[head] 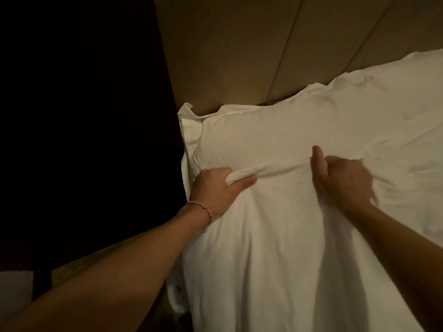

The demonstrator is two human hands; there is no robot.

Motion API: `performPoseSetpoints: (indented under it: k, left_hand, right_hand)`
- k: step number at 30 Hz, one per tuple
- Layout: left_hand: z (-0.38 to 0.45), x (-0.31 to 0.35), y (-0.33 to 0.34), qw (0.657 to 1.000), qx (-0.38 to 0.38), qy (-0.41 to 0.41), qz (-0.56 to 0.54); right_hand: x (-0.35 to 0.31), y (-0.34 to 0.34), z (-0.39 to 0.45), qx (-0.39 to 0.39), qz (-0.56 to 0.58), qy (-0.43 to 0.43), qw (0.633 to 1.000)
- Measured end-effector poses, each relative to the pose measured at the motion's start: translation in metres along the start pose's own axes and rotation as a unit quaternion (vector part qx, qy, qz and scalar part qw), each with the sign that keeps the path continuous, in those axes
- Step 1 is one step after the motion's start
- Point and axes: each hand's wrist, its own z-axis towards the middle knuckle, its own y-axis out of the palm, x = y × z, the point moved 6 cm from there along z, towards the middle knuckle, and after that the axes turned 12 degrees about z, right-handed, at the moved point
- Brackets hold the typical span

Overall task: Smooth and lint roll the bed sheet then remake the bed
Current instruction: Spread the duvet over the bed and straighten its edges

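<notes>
A white duvet (275,248) covers the bed from the bottom of the view up to a bunched top edge. My left hand (215,190), with a thin bracelet on the wrist, grips that edge near the bed's left side. My right hand (340,178) clutches the same edge further right, thumb pointing up. Beyond the edge lies a white pillow (263,137) against the headboard. A second white pillow (383,97) lies to its right. No lint roller is in view.
A padded beige headboard (239,51) with vertical seams rises behind the pillows. Left of the bed is a very dark area (84,116) where nothing can be made out. A pale patch (14,295) shows at the lower left.
</notes>
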Motion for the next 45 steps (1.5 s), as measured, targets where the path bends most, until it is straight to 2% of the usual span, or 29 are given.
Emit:
performPoseSetpoints:
  k: [3, 6, 8, 10, 12, 13, 16, 18, 21, 22, 24, 27, 31, 34, 36, 40, 43, 45]
  left_hand:
    - [0.022, 0.061, -0.033, 0.993, 0.088, 0.068, -0.038]
    - [0.056, 0.112, -0.056, 0.989, 0.114, 0.092, 0.027]
    - [0.071, 0.095, -0.043, 0.987, 0.071, 0.048, 0.132]
    - [0.069, 0.049, -0.015, 0.978, 0.004, -0.021, 0.207]
    - [0.060, 0.015, 0.012, 0.975, -0.031, -0.051, 0.213]
    - [0.060, 0.008, 0.022, 0.977, -0.035, -0.047, 0.204]
    - [0.064, 0.007, 0.032, 0.985, -0.016, -0.041, 0.169]
    - [0.062, 0.011, 0.031, 0.986, 0.033, -0.028, 0.164]
    - [0.059, 0.045, 0.034, 0.985, 0.105, 0.041, 0.131]
    - [0.061, 0.062, 0.040, 0.985, 0.097, 0.061, 0.127]
    - [0.067, 0.094, 0.058, 0.975, 0.066, 0.099, 0.188]
    - [0.074, 0.131, 0.088, 0.949, 0.012, 0.148, 0.278]
    - [0.075, 0.182, 0.119, 0.941, -0.009, 0.177, 0.288]
    - [0.077, 0.229, 0.154, 0.926, -0.052, 0.202, 0.316]
    - [0.079, 0.259, 0.179, 0.925, -0.103, 0.192, 0.312]
    - [0.092, 0.319, 0.230, 0.939, -0.167, 0.120, 0.275]
    - [0.117, 0.347, 0.274, 0.942, -0.162, 0.083, 0.282]
    - [0.128, 0.346, 0.289, 0.934, -0.155, 0.092, 0.310]
  right_hand:
    - [-0.002, -0.073, 0.035, 0.106, 0.024, -0.032, 0.994]
    - [-0.004, -0.121, 0.066, 0.148, 0.142, -0.046, 0.978]
    - [-0.012, -0.104, 0.070, 0.118, 0.103, -0.050, 0.986]
    - [-0.012, -0.048, 0.054, 0.019, 0.033, -0.031, 0.999]
    - [-0.004, 0.015, 0.028, -0.085, -0.004, 0.019, 0.996]
    - [0.002, 0.037, 0.019, -0.093, -0.009, 0.037, 0.995]
    - [0.013, 0.058, 0.015, -0.044, -0.008, 0.046, 0.998]
    - [0.014, 0.064, 0.019, -0.056, 0.005, 0.041, 0.998]
    - [0.015, 0.064, 0.021, -0.075, 0.017, 0.016, 0.997]
    - [0.015, 0.058, 0.023, -0.081, 0.018, -0.002, 0.997]
    - [0.022, 0.037, 0.031, -0.106, 0.014, -0.044, 0.993]
    - [0.058, 0.000, 0.044, -0.110, -0.034, -0.078, 0.990]
    - [0.132, -0.032, 0.055, -0.144, 0.004, -0.018, 0.989]
    - [0.177, -0.039, 0.068, -0.188, 0.029, -0.003, 0.982]
    - [0.207, -0.037, 0.080, -0.216, 0.023, 0.011, 0.976]
    - [0.283, -0.033, 0.107, -0.227, 0.023, 0.078, 0.971]
    - [0.326, -0.029, 0.130, -0.212, 0.038, 0.089, 0.972]
    - [0.334, -0.023, 0.141, -0.204, 0.020, 0.055, 0.977]
